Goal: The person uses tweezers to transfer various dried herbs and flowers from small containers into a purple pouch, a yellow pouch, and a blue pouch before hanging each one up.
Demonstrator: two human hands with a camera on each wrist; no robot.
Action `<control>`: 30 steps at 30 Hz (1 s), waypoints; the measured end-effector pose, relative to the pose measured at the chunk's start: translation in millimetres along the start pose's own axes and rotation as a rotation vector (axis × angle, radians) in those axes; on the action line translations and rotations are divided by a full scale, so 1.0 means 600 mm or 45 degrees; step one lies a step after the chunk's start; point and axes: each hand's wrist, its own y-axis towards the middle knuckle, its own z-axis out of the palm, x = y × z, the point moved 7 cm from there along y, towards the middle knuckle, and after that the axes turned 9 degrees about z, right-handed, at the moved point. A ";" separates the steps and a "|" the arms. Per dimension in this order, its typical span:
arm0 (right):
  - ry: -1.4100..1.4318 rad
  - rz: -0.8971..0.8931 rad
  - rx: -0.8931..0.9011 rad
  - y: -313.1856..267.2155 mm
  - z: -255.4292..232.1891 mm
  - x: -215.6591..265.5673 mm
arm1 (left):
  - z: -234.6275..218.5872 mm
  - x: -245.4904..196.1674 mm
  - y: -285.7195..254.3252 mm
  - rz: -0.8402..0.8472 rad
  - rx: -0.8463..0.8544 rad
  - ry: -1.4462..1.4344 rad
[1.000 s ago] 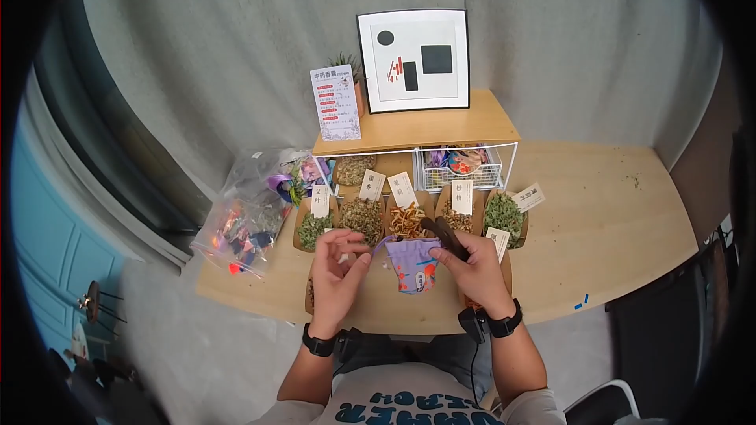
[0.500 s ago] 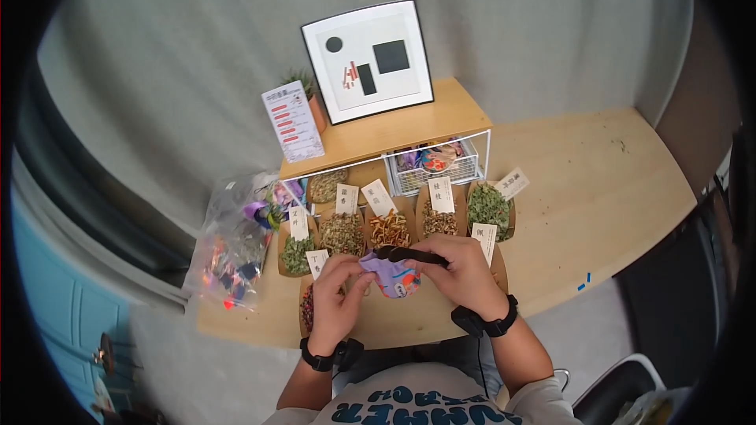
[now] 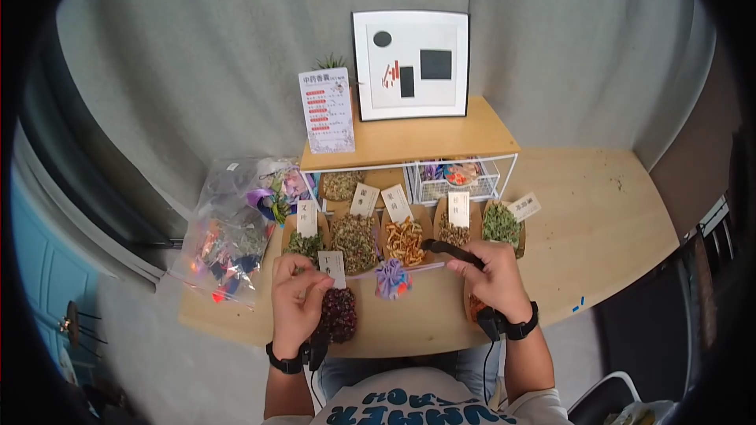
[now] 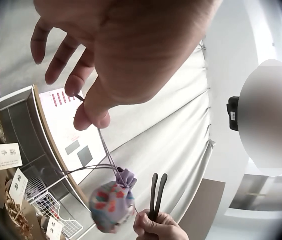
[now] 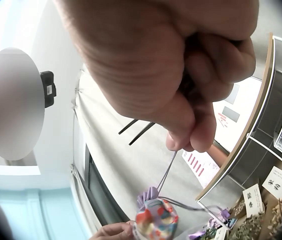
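Observation:
A purple floral drawstring pouch (image 3: 392, 279) hangs between the two hands, its neck gathered into a ruffle. My left hand (image 3: 295, 299) pinches a thin purple drawstring (image 4: 102, 140) between thumb and index finger, the other fingers loosely bent. On the other side, my right hand (image 3: 500, 287) grips dark tongs (image 3: 450, 249) in its curled fingers. Thumb and finger of that hand also pinch a loop of the cord, as the right wrist view shows. Behind the pouch stand paper trays of dried herbs, among them orange-brown curls (image 3: 404, 242).
A tray of dark red buds (image 3: 339, 316) sits beside the left wrist. Labelled herb trays line the front of a wooden shelf (image 3: 417, 138) holding a framed picture (image 3: 411, 102) and a sign. A clear plastic bag (image 3: 228, 248) lies at left; a wire basket (image 3: 457, 185) sits under the shelf.
The pouch's mouth, wide earlier, is now drawn together. The hands met at the pouch, then moved apart, each with cord in its fingers. The tongs stay in the right hand.

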 end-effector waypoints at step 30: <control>-0.285 -0.079 0.005 0.458 0.047 -0.047 | -0.078 0.167 -0.158 -0.501 -0.133 -0.256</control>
